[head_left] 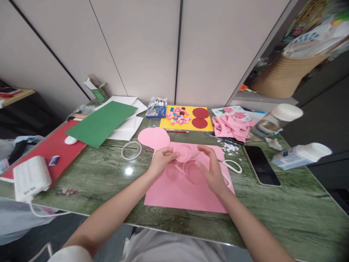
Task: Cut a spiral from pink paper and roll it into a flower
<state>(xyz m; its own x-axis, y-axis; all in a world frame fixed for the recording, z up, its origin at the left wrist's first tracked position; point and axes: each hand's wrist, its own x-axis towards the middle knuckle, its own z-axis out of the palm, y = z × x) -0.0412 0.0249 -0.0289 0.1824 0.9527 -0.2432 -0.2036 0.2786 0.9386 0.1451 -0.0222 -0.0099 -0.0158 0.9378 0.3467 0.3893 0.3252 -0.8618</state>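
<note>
My left hand [163,160] pinches a small pink paper disc [182,153] by its left edge, between thumb and fingers. Facing it from the right is my right hand [212,169], its fingers curved and apart, with nothing clearly gripped. Below both hands a large pink sheet [174,194] lies on the table, bearing curved pink cut-outs [195,173] partly hidden by the hands. White-handled scissors [233,166] rest at the sheet's right side, partly covered by my right hand. Overlapping pink paper rounds [152,137] lie beyond my left hand.
Pink scraps [234,125] and a phone [261,165] lie to the right, near two bottles [301,154]. Pom-poms [177,115] and dark red circles [200,113] sit on yellow paper at the back. Green card [102,123], a tape ring [131,150] and a power bank [31,178] occupy the left.
</note>
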